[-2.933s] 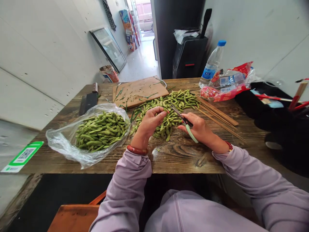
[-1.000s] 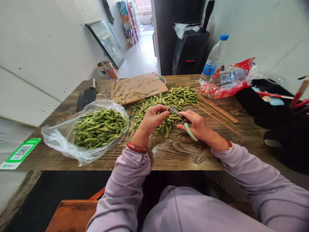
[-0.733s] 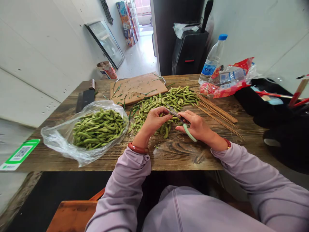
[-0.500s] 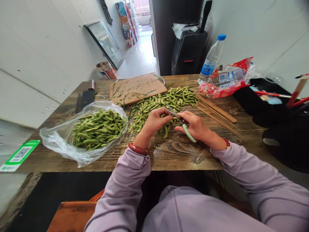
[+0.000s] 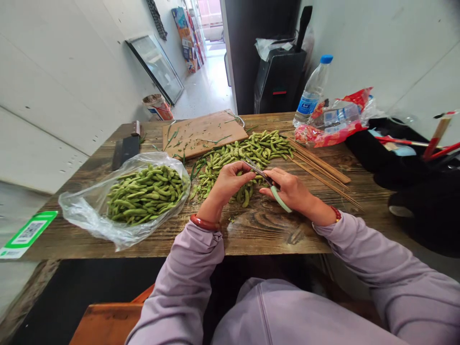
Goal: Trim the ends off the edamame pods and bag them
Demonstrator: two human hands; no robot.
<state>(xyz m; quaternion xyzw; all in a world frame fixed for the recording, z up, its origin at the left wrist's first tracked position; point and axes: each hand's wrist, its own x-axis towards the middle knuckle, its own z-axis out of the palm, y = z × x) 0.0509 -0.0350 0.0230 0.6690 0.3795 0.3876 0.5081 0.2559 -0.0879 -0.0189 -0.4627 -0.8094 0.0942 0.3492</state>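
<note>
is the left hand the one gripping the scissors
No, the right hand grips the scissors, and the left hand is up close beside their blades.

- Sole view: head-worn camera, above the person's torso (image 5: 283,311), facing forward and down.
- Range: near — left hand (image 5: 230,182) and right hand (image 5: 290,188) mid-frame, doorway (image 5: 212,48) farther off.

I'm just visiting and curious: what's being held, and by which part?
The right grip holds scissors by the handles; what the left grip holds, if anything, cannot be told.
</note>
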